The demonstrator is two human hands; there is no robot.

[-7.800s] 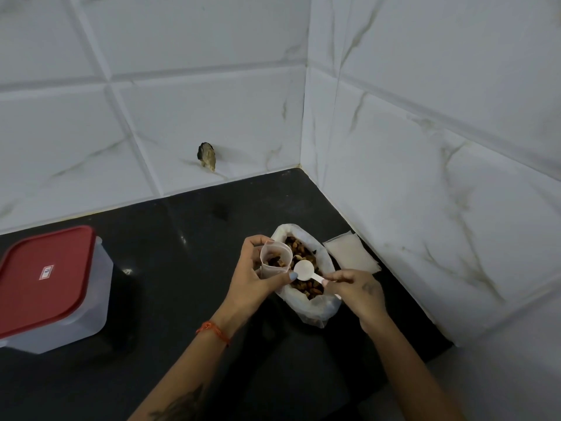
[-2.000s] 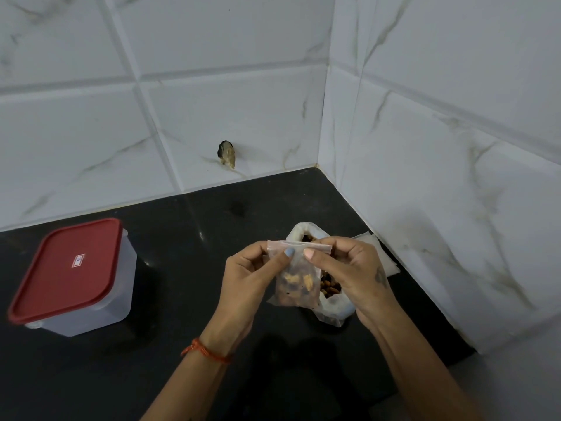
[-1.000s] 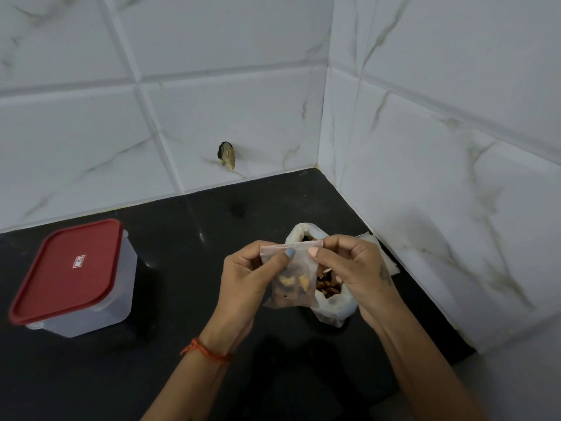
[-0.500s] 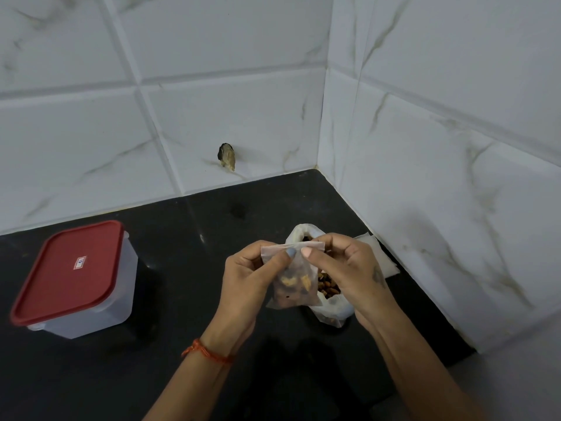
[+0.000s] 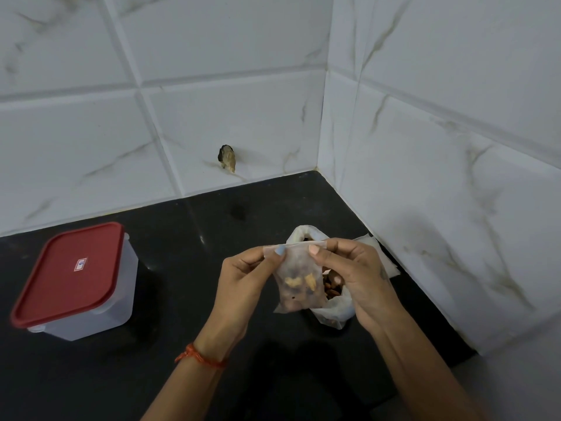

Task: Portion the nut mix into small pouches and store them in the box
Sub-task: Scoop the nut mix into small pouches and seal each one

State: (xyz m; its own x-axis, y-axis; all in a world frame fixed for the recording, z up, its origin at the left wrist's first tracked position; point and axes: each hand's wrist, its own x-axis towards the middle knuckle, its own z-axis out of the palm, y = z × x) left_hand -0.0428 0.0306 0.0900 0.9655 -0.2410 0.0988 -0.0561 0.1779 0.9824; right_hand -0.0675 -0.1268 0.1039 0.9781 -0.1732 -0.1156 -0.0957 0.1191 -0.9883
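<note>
- Head view: the left hand [image 5: 243, 281] and the right hand [image 5: 355, 278] each pinch an end of the top strip of the small translucent plastic pouch of nuts [image 5: 299, 284]; thumbs in front, fingers curled behind.
- The pouch hangs straight down from that two-handed pinch, its sealing strip running level from hand to hand.
- Just behind and below the grip stands the open white plastic bag of nut mix [image 5: 329, 311].
- The clear plastic box with a red lid [image 5: 73, 281] sits well to the left of the grip, lid on; the left hand is nearer it.
</note>
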